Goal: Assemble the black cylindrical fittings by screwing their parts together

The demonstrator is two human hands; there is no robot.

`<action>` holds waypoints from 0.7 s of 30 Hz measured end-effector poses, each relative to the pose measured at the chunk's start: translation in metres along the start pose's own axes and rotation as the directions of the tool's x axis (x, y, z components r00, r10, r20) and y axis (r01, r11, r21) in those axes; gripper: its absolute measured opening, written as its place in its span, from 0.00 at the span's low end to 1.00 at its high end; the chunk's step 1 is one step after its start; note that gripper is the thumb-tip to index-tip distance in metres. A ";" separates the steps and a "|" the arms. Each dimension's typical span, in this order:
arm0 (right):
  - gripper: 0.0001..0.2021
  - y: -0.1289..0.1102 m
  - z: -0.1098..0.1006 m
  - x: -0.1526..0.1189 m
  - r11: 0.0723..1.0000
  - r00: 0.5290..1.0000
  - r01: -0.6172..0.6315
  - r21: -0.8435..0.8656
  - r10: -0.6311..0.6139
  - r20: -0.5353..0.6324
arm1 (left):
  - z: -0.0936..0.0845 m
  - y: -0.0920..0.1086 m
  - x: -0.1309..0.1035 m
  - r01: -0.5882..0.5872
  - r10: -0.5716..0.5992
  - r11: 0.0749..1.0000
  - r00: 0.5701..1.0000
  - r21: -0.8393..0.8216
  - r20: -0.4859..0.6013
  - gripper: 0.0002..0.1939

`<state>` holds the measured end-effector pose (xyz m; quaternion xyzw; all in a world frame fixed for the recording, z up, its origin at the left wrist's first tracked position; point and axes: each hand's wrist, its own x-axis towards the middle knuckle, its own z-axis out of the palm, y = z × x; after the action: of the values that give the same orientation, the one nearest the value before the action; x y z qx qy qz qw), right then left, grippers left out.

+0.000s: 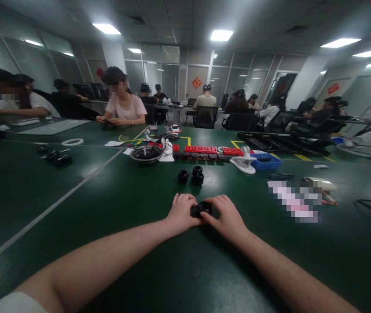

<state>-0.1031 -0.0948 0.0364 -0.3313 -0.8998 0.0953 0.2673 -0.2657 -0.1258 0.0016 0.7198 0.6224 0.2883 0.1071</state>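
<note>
On the green table (133, 261), a round black part (205, 207) with an opening on top lies between my two hands. My right hand (226, 216) grips it from the right, thumb in front and fingers behind. A flatter black piece (195, 211) shows at its left side, held by my left hand (182, 211) with the thumb at the near edge. Just beyond my hands stand a black round part (183, 176) and two more close together, one (197, 171) behind the other (198, 178).
Farther back are a red strip (201, 149), a dark round tray (145, 154), a white clamp-like stand (244, 161) and a blue bin (266, 161). Black parts (58, 157) lie at the left. A person (126, 106) sits across the table; others sit behind.
</note>
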 end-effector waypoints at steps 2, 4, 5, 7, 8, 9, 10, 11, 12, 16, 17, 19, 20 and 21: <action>0.12 0.000 -0.001 0.000 1.000 1.000 0.000 0.020 0.000 0.000 | 0.000 0.000 0.000 -0.001 0.001 1.000 1.000 -0.001 0.002 0.20; 0.12 0.000 -0.002 0.001 1.000 1.000 -0.001 0.028 0.001 0.011 | 0.000 -0.001 0.000 -0.003 0.003 1.000 1.000 -0.001 0.002 0.20; 0.12 0.001 -0.003 0.001 1.000 1.000 -0.003 0.029 0.003 0.018 | 0.000 -0.001 0.001 -0.004 0.004 1.000 1.000 0.000 0.002 0.20; 0.12 0.001 -0.004 0.002 1.000 0.999 -0.008 0.028 0.007 0.033 | 0.000 -0.001 0.001 -0.005 0.005 1.000 1.000 0.002 0.002 0.20; 0.12 0.001 -0.004 0.002 1.000 0.999 -0.010 0.026 0.009 0.040 | 0.000 0.000 0.000 -0.005 0.005 1.000 1.000 0.003 0.003 0.20; 0.12 0.002 -0.004 0.002 1.000 0.999 -0.015 0.025 0.014 0.046 | -0.001 0.000 0.000 -0.005 0.004 1.000 1.000 0.004 0.005 0.20; 0.12 0.002 -0.003 0.002 0.999 0.999 -0.021 0.025 0.019 0.049 | -0.001 0.000 0.000 -0.004 0.004 1.000 1.000 0.004 0.008 0.20; 0.12 0.002 -0.003 0.001 0.999 0.998 -0.027 0.027 0.025 0.052 | -0.002 0.000 0.000 -0.004 0.003 1.000 1.000 0.003 0.010 0.20; 0.12 0.003 -0.002 0.001 0.999 0.998 -0.032 0.029 0.031 0.053 | -0.002 0.001 0.000 -0.002 0.002 1.000 1.000 0.003 0.011 0.20; 0.12 0.004 0.000 0.001 0.998 0.998 -0.042 0.042 0.040 0.052 | -0.003 0.001 0.000 0.000 0.000 1.000 1.000 0.003 0.016 0.20; 0.13 0.005 0.001 0.001 0.998 0.998 -0.043 0.042 0.040 0.051 | -0.003 0.001 0.000 0.001 -0.001 1.000 1.000 0.004 0.017 0.20; 0.12 0.006 0.001 0.002 0.999 0.998 -0.037 0.039 0.035 0.052 | -0.003 0.001 0.000 0.001 -0.002 1.000 1.000 0.005 0.019 0.20; 0.13 0.006 0.001 0.002 0.999 0.998 -0.033 0.036 0.032 0.052 | -0.003 0.000 0.000 0.000 0.000 1.000 1.000 0.005 0.019 0.20; 0.14 0.006 0.000 0.002 0.999 0.998 -0.033 0.034 0.031 0.049 | -0.003 0.000 0.000 -0.002 0.002 1.000 1.000 0.004 0.019 0.20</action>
<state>-0.1008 -0.0890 0.0344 -0.3386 -0.8988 0.1232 0.2496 -0.2668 -0.1260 0.0040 0.7233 0.6213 0.2803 0.1112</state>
